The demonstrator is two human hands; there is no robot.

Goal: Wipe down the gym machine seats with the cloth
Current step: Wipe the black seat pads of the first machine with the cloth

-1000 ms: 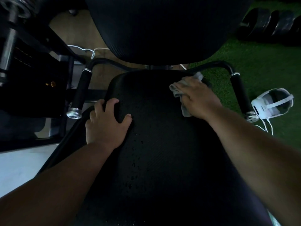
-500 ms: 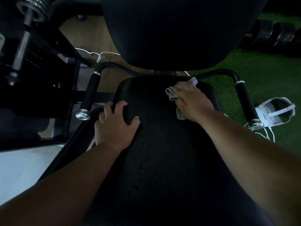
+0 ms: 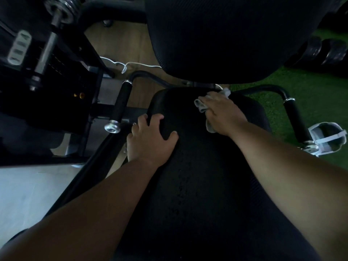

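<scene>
Here, the black seat [image 3: 203, 166] fills the middle of the view — a padded cushion with a fine woven-looking grain, rounded at its far end and dotted down its centre with small drops of liquid. The right hand [image 3: 224, 114] lies flat near the far end of the seat, fingers straight and pressing a crumpled grey cloth [image 3: 202, 106] against the cushion; folds of the soft fabric stick out past the fingertips and under the palm's left side. The left hand [image 3: 150, 142] rests on the seat's left edge, its fingers curled over the rounded rim and its thumb spread across the top surface, so it grips the cushion.

Above the seat hangs the backrest [image 3: 226, 34], a broad pad with the same textured black cover and a curved lower edge. On each side a bent black tube ends in a cylindrical foam-like grip capped in shiny metal: the left handle [image 3: 120, 104] stands just beside the left hand, the right handle [image 3: 297, 119] off the seat's right side. A white headset [image 3: 327, 138] with a strap lies on green turf [image 3: 310, 85] beside that handle. A thin white cable [image 3: 130, 65] snakes over the wooden floor — behind it, dark machine frame. Black weight plates [image 3: 325, 51] lie at the upper right.
</scene>
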